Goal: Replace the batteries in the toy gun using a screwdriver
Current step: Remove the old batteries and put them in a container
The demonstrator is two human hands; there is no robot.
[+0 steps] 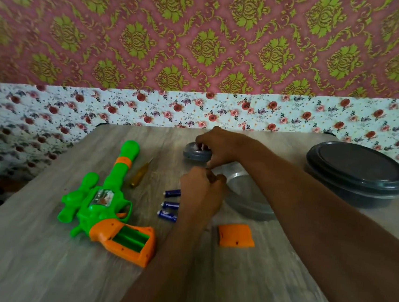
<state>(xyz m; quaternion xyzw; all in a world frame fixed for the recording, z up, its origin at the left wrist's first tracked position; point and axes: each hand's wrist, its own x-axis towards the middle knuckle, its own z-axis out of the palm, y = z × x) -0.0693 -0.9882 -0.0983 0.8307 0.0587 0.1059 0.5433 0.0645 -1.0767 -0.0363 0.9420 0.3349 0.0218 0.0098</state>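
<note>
Tabletop (36, 269), right hand (221, 145) gripping small container (193, 154) (from above); left hand (199, 194) curled

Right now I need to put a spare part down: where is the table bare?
Bare: the table's near edge below the toy gun and orange battery cover; the far strip between the gun's muzzle and the grey tub. Crowded: the middle, around the batteries, clear container, left hand and right hand.

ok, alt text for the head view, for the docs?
A green-and-orange toy gun lies on a wooden table with its battery compartment open and empty, its orange cover and three blue batteries beside it. The right hand holds a small grey tin; the left hand is curled nearby.
</note>
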